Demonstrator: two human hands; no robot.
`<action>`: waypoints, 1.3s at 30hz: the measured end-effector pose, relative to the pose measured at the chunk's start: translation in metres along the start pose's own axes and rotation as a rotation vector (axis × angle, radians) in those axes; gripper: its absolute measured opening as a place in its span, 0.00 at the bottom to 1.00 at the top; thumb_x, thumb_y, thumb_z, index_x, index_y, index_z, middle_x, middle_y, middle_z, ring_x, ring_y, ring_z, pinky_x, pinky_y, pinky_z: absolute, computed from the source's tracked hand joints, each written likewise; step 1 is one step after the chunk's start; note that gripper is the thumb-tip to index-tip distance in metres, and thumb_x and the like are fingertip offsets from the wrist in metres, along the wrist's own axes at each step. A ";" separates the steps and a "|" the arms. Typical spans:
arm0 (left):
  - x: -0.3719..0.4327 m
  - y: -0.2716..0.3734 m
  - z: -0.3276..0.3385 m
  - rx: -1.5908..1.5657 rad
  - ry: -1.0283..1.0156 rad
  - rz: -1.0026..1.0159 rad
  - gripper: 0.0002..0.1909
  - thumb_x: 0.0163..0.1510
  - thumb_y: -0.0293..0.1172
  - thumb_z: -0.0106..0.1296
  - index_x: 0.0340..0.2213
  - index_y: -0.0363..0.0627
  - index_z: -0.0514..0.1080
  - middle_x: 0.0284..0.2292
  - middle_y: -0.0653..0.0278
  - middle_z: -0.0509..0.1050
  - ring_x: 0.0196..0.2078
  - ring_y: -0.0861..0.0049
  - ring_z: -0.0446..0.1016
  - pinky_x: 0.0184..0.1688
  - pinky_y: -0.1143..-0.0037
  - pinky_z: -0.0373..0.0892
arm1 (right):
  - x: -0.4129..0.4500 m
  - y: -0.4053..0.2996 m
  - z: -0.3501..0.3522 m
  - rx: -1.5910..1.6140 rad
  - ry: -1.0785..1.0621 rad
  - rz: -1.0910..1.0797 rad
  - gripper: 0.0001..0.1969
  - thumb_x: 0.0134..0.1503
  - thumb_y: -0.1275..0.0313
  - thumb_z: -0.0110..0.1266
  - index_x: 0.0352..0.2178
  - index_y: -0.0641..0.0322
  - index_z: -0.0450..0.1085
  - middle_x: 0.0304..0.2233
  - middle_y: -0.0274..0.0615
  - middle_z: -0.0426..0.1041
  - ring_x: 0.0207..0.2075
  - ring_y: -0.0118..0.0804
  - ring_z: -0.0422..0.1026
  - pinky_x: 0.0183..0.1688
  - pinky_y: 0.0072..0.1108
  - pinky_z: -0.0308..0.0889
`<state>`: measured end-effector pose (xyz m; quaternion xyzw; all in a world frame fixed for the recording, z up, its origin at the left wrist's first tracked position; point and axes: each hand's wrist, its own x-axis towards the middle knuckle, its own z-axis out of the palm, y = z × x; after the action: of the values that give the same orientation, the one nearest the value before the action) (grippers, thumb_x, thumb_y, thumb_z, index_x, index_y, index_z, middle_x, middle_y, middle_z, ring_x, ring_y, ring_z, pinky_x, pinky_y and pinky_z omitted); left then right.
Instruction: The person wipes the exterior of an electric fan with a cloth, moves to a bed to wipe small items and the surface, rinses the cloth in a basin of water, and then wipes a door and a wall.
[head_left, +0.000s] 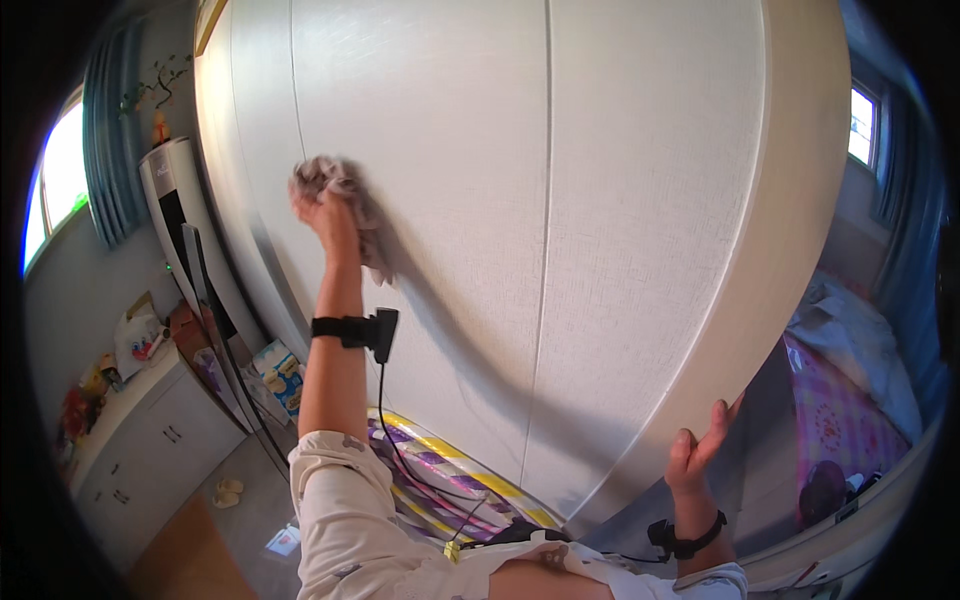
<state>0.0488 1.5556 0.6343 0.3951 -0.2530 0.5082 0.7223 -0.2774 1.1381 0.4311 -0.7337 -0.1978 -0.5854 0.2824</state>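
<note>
Bunched in my left hand (330, 225) is a crumpled greyish-brown cloth (337, 176), slightly blurred, held up against a white textured wall panel (450, 150). One corner of the cloth hangs below the hand. Thin vertical seams divide the panel, and the arm's shadow falls across it. Down at the right, my right hand (697, 454) rests at the edge of the wide cream trim (750, 300), with thumb and fingers apart. Some of its fingers are partly hidden. Black straps with small devices and cables sit on both forearms.
An inflated striped item (450, 480) lies at the panel's foot. To the left stand a tall air conditioner (176, 195), a thin dark-edged upright panel (206, 300), a white cabinet (150, 442) and slippers (227, 493). Beyond the trim is a bed with a pink checked cover (840, 435).
</note>
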 end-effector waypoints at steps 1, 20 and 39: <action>-0.013 0.011 0.031 0.017 -0.042 0.043 0.23 0.47 0.17 0.38 0.46 0.46 0.59 0.42 0.59 0.63 0.39 0.74 0.65 0.32 0.76 0.68 | 0.001 0.000 -0.002 -0.026 -0.004 0.017 0.28 0.54 0.74 0.39 0.57 0.61 0.46 0.61 0.65 0.32 0.62 0.62 0.39 0.59 0.44 0.44; 0.037 0.111 0.124 -0.661 -0.457 -0.299 0.25 0.55 0.43 0.49 0.51 0.50 0.60 0.50 0.58 0.61 0.49 0.72 0.66 0.44 0.73 0.71 | 0.000 -0.034 0.006 -0.397 0.082 0.348 0.34 0.48 0.80 0.39 0.59 0.68 0.42 0.61 0.57 0.41 0.64 0.54 0.37 0.62 0.38 0.37; 0.064 0.147 0.258 0.242 -0.592 0.743 0.32 0.47 0.27 0.47 0.55 0.46 0.55 0.50 0.47 0.59 0.53 0.52 0.59 0.53 0.62 0.60 | -0.002 -0.021 0.014 -0.279 0.131 0.287 0.33 0.48 0.78 0.40 0.58 0.66 0.46 0.61 0.59 0.41 0.62 0.52 0.44 0.61 0.37 0.43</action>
<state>-0.0568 1.4017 0.8737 0.4866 -0.5103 0.6233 0.3380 -0.2803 1.1633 0.4303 -0.7469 0.0107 -0.6072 0.2708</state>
